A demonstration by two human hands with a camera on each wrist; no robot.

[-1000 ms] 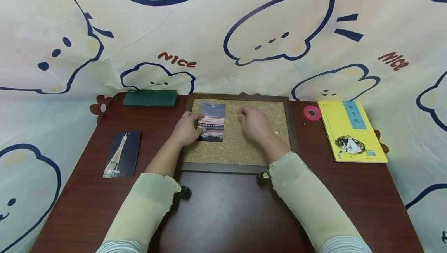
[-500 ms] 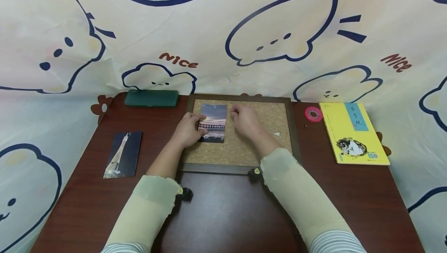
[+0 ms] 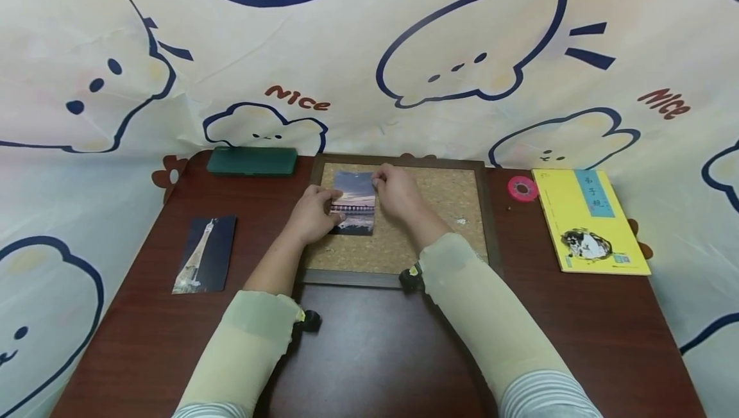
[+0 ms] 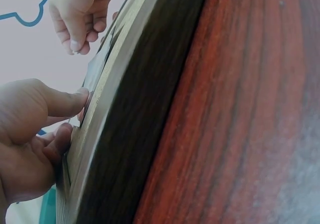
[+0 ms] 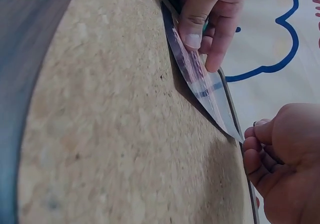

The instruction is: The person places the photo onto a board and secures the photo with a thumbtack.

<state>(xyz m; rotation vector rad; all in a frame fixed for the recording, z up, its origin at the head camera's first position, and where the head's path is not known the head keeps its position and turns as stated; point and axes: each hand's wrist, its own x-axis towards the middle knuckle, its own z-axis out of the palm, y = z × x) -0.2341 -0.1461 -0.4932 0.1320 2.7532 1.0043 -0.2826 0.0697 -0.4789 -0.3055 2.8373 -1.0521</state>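
A photo of a pier at sunset (image 3: 355, 203) lies against the left half of a framed corkboard (image 3: 430, 251). My left hand (image 3: 312, 215) holds the photo by its left side, with thumb and forefinger on it. Seen from the right wrist, the photo (image 5: 200, 87) bows slightly off the cork. At its upper right corner is my right hand (image 3: 398, 195), whose thumb and forefinger pinch a tiny pale pin-like piece (image 4: 76, 52). Its exact kind is too small to tell. The photo's left edge is partly hidden by the left hand.
A photo of a lit tower (image 3: 204, 254) lies on the table at left. Behind it is a green case (image 3: 252, 161). A small clear object (image 3: 460, 220) sits on the cork at right. Beyond the board are a pink tape roll (image 3: 522, 188) and a yellow book (image 3: 591, 232).
My right hand has moved left across the corkboard to the photo's upper right corner. The left hand has stayed on the photo. The head view has shifted slightly.
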